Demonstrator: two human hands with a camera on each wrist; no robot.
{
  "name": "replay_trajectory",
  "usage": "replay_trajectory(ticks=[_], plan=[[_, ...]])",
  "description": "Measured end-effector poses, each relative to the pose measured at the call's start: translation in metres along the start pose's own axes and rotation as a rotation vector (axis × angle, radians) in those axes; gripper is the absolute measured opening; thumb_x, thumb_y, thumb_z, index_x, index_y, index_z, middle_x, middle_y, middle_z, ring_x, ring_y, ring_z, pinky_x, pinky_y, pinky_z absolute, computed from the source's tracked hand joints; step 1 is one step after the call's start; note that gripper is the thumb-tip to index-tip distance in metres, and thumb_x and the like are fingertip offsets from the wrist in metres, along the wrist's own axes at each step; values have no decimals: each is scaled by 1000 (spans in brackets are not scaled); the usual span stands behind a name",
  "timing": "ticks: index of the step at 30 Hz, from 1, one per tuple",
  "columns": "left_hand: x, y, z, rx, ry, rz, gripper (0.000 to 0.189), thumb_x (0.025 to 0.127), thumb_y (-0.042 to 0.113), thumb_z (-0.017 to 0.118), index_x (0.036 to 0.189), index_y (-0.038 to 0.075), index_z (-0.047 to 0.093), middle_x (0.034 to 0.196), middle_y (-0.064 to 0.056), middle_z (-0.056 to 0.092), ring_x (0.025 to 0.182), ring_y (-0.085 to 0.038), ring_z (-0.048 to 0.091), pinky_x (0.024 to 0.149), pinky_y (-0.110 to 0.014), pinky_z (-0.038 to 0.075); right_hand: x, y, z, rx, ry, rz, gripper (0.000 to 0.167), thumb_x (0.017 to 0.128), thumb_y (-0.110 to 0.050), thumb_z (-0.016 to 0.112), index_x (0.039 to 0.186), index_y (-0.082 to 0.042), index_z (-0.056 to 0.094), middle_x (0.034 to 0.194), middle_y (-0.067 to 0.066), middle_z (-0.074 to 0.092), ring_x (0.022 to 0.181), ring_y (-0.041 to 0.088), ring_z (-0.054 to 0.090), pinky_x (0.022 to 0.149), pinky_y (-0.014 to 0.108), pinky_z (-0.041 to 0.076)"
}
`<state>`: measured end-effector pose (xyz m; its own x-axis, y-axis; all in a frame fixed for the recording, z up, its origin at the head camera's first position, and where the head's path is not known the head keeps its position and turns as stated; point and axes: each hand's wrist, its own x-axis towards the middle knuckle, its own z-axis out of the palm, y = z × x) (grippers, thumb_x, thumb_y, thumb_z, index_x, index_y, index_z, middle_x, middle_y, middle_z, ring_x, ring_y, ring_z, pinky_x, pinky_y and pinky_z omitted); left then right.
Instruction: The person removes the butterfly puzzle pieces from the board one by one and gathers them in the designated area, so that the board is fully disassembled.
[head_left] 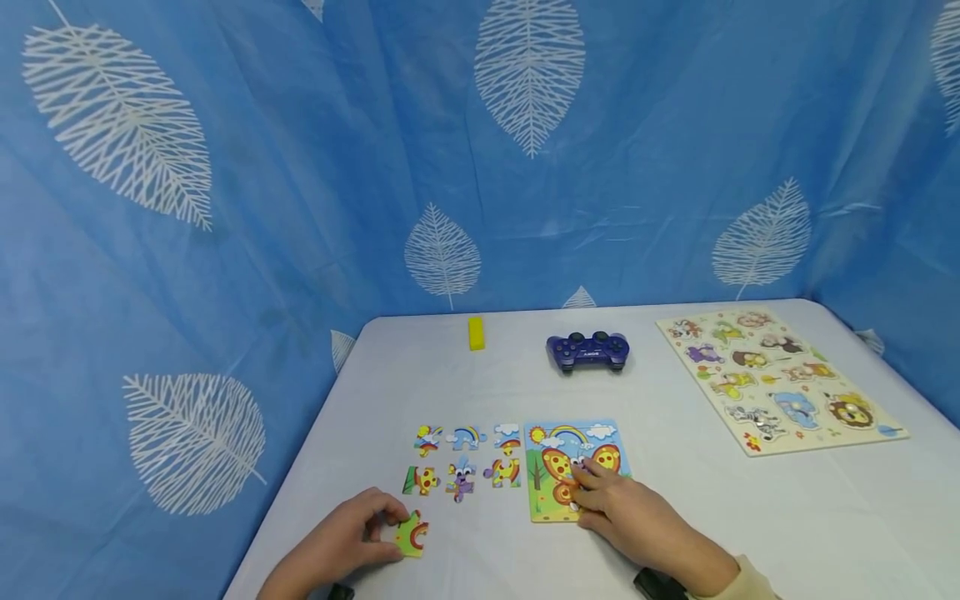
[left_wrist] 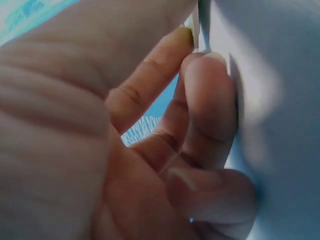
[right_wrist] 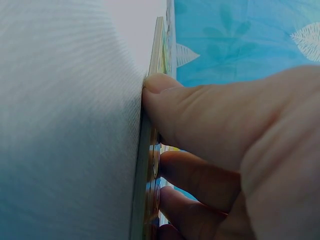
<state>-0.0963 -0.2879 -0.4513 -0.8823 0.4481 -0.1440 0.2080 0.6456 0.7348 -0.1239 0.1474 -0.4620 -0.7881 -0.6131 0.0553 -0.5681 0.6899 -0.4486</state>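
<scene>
At the near left, my left hand [head_left: 348, 537] pinches a green jigsaw piece [head_left: 409, 536] with a red-orange arc between thumb and fingers, low at the white table. Only a sliver of the piece shows in the left wrist view, past the curled left hand [left_wrist: 165, 130]. My right hand [head_left: 626, 508] rests on the lower right of a square butterfly puzzle board [head_left: 542, 493], hiding part of the picture. In the right wrist view, the right thumb lies against the board's edge [right_wrist: 158, 37], fingertips on its face. Between the hands, several loose pieces [head_left: 462, 479] lie in two rows.
Farther back on the white table [head_left: 420, 375] lie a yellow block [head_left: 476, 333] and a purple game controller [head_left: 589, 352]. A large animal peg puzzle board [head_left: 780, 379] lies at the right. A blue curtain [head_left: 315, 167] with white leaf prints hangs behind and beside the table.
</scene>
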Motion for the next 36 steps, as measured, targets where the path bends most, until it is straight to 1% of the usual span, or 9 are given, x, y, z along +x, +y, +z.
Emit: replay_trajectory(ticks=[8, 15, 19, 21, 23, 25, 28, 31, 36], plan=[[-1, 3, -1, 18, 3, 14, 36, 87, 27, 84, 117, 17, 68, 104, 1, 60, 77, -5, 51, 67, -24, 46, 1, 0, -1, -14, 3, -9, 37, 96, -27, 72, 130, -12, 73, 148, 14, 58, 140, 41, 49, 103, 58, 48], [0, 8, 0, 36, -18, -68, 39, 84, 23, 87, 116, 15, 68, 101, -1, 57, 74, -7, 51, 64, -24, 46, 1, -1, 1, -11, 2, -9, 37, 96, -27, 72, 129, -12, 73, 148, 15, 58, 140, 41, 50, 103, 58, 48], [1, 16, -1, 79, -21, -153, 46, 81, 27, 89, 118, 13, 66, 99, 0, 56, 74, -11, 51, 64, -26, 45, 2, -2, 1, -14, 6, -13, 36, 96, -27, 72, 129, -12, 73, 148, 15, 58, 140, 40, 50, 102, 58, 49], [5, 27, 0, 124, -5, -185, 49, 80, 31, 89, 119, 13, 66, 98, 1, 57, 75, -12, 51, 64, -27, 45, 2, -2, 0, -11, 4, -15, 37, 96, -27, 72, 129, -12, 73, 148, 15, 58, 140, 41, 50, 102, 58, 49], [12, 42, 5, 172, 25, -189, 48, 82, 36, 88, 119, 14, 65, 98, 2, 59, 75, -11, 52, 64, -27, 45, 1, -2, 0, -8, 3, -13, 37, 96, -27, 72, 130, -12, 73, 148, 15, 58, 140, 41, 50, 102, 58, 48], [23, 61, 13, 173, 63, -152, 45, 85, 37, 85, 119, 13, 66, 100, 1, 61, 76, -10, 53, 64, -27, 46, 0, -2, -1, -5, 1, -7, 38, 96, -27, 72, 130, -11, 72, 148, 16, 57, 140, 41, 49, 103, 59, 48], [42, 90, 31, 125, 102, -70, 38, 90, 36, 80, 119, 15, 68, 102, 1, 64, 74, -7, 54, 63, -25, 48, 0, -2, -2, 0, 0, -1, 38, 96, -26, 72, 130, -10, 72, 148, 16, 57, 140, 42, 49, 103, 59, 47], [61, 116, 53, 53, 95, -7, 28, 94, 31, 77, 117, 16, 69, 101, 3, 65, 73, -5, 55, 63, -24, 48, -1, -2, -2, 5, -8, 11, 38, 96, -27, 72, 130, -10, 72, 149, 16, 57, 141, 42, 48, 103, 59, 47], [93, 146, 86, 85, 70, 36, 21, 98, 22, 72, 118, 17, 70, 101, 9, 64, 76, -1, 55, 66, -24, 47, -1, -2, -1, 0, -9, 5, 37, 97, -28, 71, 130, -11, 73, 149, 16, 57, 141, 41, 49, 103, 59, 47]])
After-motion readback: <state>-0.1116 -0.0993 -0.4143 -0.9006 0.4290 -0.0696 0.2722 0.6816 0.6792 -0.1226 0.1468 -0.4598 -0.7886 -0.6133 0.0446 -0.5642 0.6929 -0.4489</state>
